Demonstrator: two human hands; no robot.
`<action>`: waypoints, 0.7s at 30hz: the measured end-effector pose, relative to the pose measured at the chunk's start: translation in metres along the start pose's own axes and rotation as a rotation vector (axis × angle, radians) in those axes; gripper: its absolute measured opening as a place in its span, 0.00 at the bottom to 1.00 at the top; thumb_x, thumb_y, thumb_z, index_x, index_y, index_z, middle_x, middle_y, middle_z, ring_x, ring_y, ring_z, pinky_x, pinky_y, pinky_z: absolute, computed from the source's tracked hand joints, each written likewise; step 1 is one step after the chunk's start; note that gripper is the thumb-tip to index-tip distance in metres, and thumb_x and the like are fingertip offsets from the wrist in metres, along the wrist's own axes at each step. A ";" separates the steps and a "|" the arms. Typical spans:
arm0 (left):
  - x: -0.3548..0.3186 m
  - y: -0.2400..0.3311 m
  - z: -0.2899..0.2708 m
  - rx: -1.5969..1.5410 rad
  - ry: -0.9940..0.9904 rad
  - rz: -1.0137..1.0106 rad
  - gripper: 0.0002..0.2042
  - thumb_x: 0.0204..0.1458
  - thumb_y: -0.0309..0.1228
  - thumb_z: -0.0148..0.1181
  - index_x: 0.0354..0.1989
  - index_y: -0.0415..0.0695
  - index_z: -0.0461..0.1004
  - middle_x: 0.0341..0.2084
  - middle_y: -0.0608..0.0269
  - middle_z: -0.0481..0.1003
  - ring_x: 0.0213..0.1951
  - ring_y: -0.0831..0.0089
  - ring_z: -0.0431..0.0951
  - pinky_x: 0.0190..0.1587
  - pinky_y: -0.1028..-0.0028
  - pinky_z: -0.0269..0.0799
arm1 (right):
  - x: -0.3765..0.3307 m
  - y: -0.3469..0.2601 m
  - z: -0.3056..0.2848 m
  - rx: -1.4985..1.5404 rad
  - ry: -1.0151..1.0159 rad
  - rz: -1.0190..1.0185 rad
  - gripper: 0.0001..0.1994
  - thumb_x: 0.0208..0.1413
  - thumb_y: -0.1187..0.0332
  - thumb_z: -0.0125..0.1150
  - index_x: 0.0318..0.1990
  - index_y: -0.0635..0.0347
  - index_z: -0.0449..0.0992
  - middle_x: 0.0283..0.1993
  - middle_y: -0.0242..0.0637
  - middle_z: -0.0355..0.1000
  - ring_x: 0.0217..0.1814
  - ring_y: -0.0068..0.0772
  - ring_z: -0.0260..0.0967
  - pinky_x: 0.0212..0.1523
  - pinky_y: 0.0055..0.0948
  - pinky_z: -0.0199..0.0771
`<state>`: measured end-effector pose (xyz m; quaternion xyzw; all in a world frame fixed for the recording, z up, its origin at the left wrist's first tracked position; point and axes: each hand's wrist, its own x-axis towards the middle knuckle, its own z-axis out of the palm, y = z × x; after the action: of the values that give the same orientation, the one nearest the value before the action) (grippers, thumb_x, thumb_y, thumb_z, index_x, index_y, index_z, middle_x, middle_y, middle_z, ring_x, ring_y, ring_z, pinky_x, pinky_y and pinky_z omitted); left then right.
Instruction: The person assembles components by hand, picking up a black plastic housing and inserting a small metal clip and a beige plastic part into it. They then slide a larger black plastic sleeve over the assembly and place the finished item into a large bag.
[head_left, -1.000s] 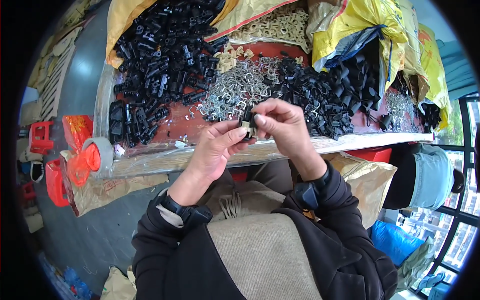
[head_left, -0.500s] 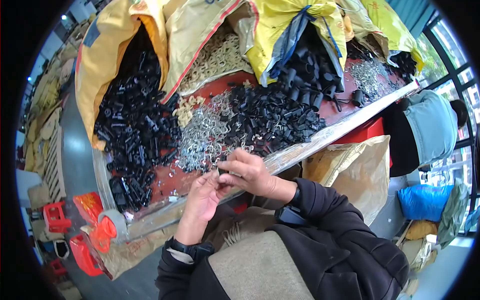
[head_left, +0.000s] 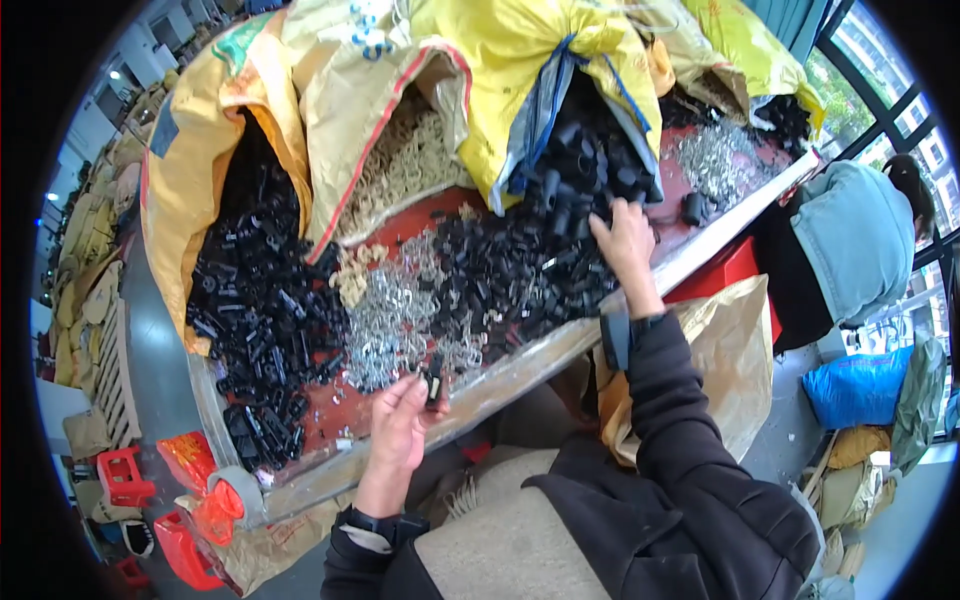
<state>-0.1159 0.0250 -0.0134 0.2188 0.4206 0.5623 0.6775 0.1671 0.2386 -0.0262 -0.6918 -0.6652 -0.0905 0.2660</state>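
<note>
My left hand (head_left: 400, 425) is pinched on a small black plastic part (head_left: 435, 382) with a pale strip along it, held upright over the table's front edge. My right hand (head_left: 630, 250) reaches out over the black cylindrical parts (head_left: 552, 190) at the mouth of a yellow sack. Its thumb and fingers are apart, and nothing shows between them. Between my hands lies a heap of small black pieces (head_left: 530, 265). Silvery metal clips (head_left: 385, 315) are piled just beyond my left hand, beside a few cream-coloured pieces (head_left: 355, 270).
Sacks open onto the red table: an orange one (head_left: 180, 230) with black parts (head_left: 265, 320), a cream one (head_left: 335, 150), and a yellow one (head_left: 490, 110). A wooden rail (head_left: 520, 375) edges the front. A person in light blue (head_left: 855, 255) bends at the right. Red stools (head_left: 125, 478) stand left.
My right hand has left my left hand and stretched away to the right, over the black cylinders. The left hand stays near the rail, now alone holding the black part. The view has shifted slightly.
</note>
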 end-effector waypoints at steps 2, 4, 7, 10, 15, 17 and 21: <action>0.004 0.000 0.004 0.008 0.000 0.027 0.09 0.48 0.29 0.50 0.33 0.35 0.67 0.25 0.56 0.72 0.24 0.74 0.73 0.25 0.81 0.71 | 0.001 0.002 0.007 -0.009 -0.030 -0.013 0.17 0.39 0.60 0.55 0.36 0.60 0.66 0.32 0.45 0.64 0.36 0.48 0.63 0.33 0.40 0.65; -0.001 0.000 0.007 0.004 0.000 0.011 0.10 0.47 0.29 0.50 0.35 0.35 0.66 0.26 0.56 0.72 0.24 0.74 0.73 0.26 0.81 0.71 | -0.005 0.001 0.003 -0.019 -0.072 -0.022 0.18 0.38 0.60 0.55 0.37 0.60 0.65 0.33 0.46 0.63 0.37 0.49 0.63 0.34 0.41 0.65; -0.009 0.000 0.003 -0.003 -0.020 0.015 0.10 0.47 0.28 0.50 0.36 0.35 0.66 0.27 0.56 0.72 0.25 0.74 0.73 0.27 0.81 0.71 | -0.013 0.002 -0.004 0.120 -0.152 0.022 0.20 0.37 0.63 0.54 0.41 0.61 0.64 0.39 0.47 0.62 0.38 0.49 0.63 0.38 0.40 0.64; -0.008 -0.003 0.002 -0.002 -0.016 -0.010 0.11 0.47 0.27 0.51 0.37 0.35 0.65 0.28 0.56 0.72 0.26 0.74 0.73 0.29 0.80 0.71 | -0.025 0.015 0.008 0.161 -0.178 -0.005 0.23 0.34 0.66 0.56 0.42 0.62 0.63 0.41 0.46 0.59 0.40 0.49 0.61 0.40 0.39 0.63; -0.018 -0.003 -0.008 -0.026 0.019 0.027 0.11 0.47 0.27 0.50 0.38 0.35 0.64 0.28 0.55 0.71 0.27 0.73 0.73 0.29 0.79 0.71 | -0.024 0.002 0.005 0.398 0.099 -0.078 0.24 0.35 0.68 0.57 0.44 0.65 0.62 0.41 0.47 0.60 0.38 0.50 0.61 0.39 0.38 0.63; -0.017 -0.002 -0.015 -0.060 0.039 0.043 0.10 0.47 0.27 0.49 0.38 0.36 0.64 0.29 0.55 0.71 0.27 0.73 0.72 0.29 0.79 0.70 | -0.018 -0.009 -0.003 0.481 0.155 -0.150 0.22 0.38 0.69 0.57 0.44 0.66 0.63 0.36 0.43 0.64 0.33 0.42 0.63 0.33 0.32 0.65; -0.020 -0.001 -0.019 -0.106 0.074 0.044 0.10 0.48 0.26 0.49 0.38 0.36 0.64 0.29 0.55 0.71 0.27 0.73 0.72 0.28 0.80 0.70 | -0.012 -0.036 -0.029 1.027 -0.178 0.134 0.18 0.41 0.71 0.57 0.43 0.65 0.65 0.29 0.35 0.66 0.26 0.27 0.63 0.25 0.20 0.62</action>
<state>-0.1317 0.0021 -0.0180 0.1708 0.4099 0.6064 0.6596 0.1377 0.2130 0.0009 -0.5184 -0.5980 0.3235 0.5187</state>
